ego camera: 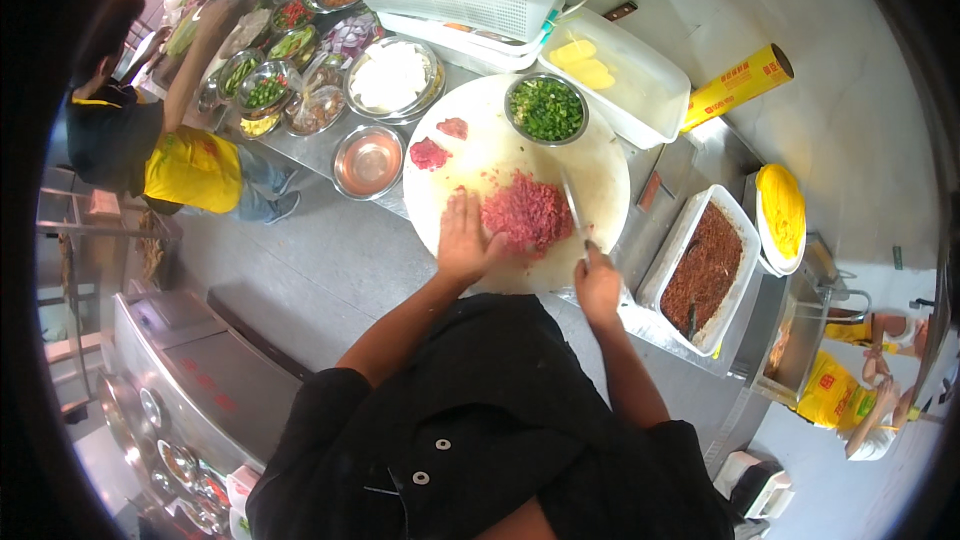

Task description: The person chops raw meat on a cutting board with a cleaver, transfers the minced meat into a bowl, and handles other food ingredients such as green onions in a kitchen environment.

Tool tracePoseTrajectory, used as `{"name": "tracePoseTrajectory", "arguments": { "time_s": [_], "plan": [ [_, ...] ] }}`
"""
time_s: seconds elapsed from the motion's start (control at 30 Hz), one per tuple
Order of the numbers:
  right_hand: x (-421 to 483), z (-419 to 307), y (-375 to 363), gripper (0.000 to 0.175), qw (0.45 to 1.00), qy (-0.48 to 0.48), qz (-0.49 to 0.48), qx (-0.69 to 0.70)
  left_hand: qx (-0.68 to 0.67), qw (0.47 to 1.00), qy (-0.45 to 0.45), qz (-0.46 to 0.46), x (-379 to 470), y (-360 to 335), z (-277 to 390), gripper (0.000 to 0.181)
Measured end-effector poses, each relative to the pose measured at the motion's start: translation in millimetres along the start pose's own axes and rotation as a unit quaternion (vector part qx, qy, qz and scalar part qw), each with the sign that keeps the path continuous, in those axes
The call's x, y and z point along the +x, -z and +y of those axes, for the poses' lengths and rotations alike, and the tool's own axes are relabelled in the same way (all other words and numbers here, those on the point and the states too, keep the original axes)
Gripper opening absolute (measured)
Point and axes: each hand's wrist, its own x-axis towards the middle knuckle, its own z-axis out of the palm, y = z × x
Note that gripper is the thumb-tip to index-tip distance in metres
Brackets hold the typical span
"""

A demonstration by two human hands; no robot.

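Note:
On a round white chopping board (600, 172) lies a heap of finely chopped raw red meat (529, 211), with two small raw pieces (430, 154) at the upper left. My left hand (465, 236) rests flat against the heap's left side, fingers stretched out. The handle of a knife (574, 202) is in my right hand (598, 285), at the heap's right; its blade points away from me and looks narrow from above. A steel bowl of chopped green onion (547, 109) stands on the board's far part.
A steel bowl of pinkish liquid (368, 163) stands left of the board. Beyond are white plastic baskets (465, 0) and a white tub (637, 101). At the right are a tub of brown crumbly food (701, 270) and a small red-handled tool (649, 191). A person in a yellow apron (193, 169) stands left.

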Motion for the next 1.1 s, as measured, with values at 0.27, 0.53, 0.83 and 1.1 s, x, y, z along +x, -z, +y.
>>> {"name": "tracePoseTrajectory", "arguments": {
  "time_s": [0.27,0.53,0.83,1.1],
  "plan": [
    [16,-48,38,0.026,0.991,0.016,-0.133,0.003,-0.106,0.993,-0.052,0.026,7,-28,36,0.075],
    [23,-55,11,0.023,0.989,0.013,-0.140,-0.039,-0.161,0.979,-0.008,0.124,-3,7,17,0.046],
    [34,-67,5,0.022,0.977,0.081,-0.183,-0.072,-0.112,0.979,0.028,0.166,-21,8,1,0.032],
    [43,-49,2,0.021,0.977,0.070,-0.193,-0.059,-0.083,0.982,0.031,0.167,-38,-2,-4,0.028]
  ]
}}
